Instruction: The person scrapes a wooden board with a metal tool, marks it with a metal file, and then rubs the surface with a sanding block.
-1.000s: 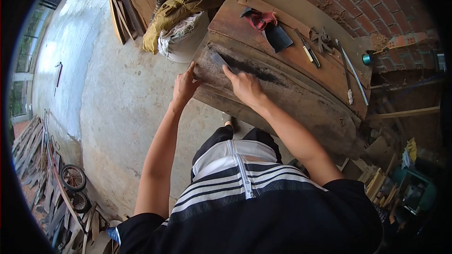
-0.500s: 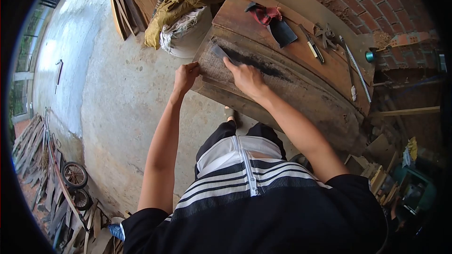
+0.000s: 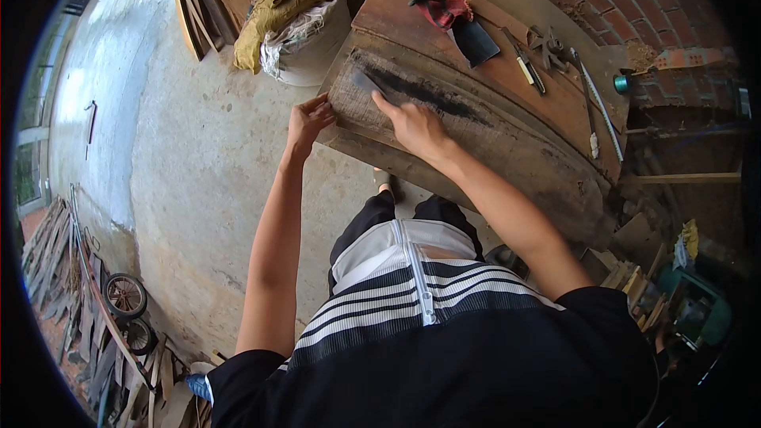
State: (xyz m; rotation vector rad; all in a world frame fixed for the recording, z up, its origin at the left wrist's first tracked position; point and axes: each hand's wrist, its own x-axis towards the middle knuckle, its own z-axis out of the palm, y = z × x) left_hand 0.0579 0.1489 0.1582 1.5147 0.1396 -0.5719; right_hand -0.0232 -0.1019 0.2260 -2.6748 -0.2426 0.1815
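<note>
Head view: the right hand [image 3: 416, 125] lay on the weathered wooden plank [image 3: 476, 139], fingers closed around the handle end of a flat grey blade [image 3: 365, 82] that rested on the plank's near-left end, beside a dark charred streak [image 3: 428, 99]. The left hand [image 3: 307, 120] gripped the left end edge of the plank, fingers curled over it and thumb against the side. The plank lay across a reddish workbench top [image 3: 507, 63], in front of the person's torso.

Compared with the frame half a second earlier, the right hand and blade kept the same grip and the same position relative to the plank. The left hand remained at the plank's end. The whole scene sat slightly higher and further left in the picture.

On the workbench behind the plank lay a red cloth [image 3: 444, 9], a dark square sheet [image 3: 474, 41] and a tape measure strip [image 3: 598, 107]. A white sack [image 3: 305, 47] stood on the concrete floor [image 3: 198, 174] just left of the bench.
</note>
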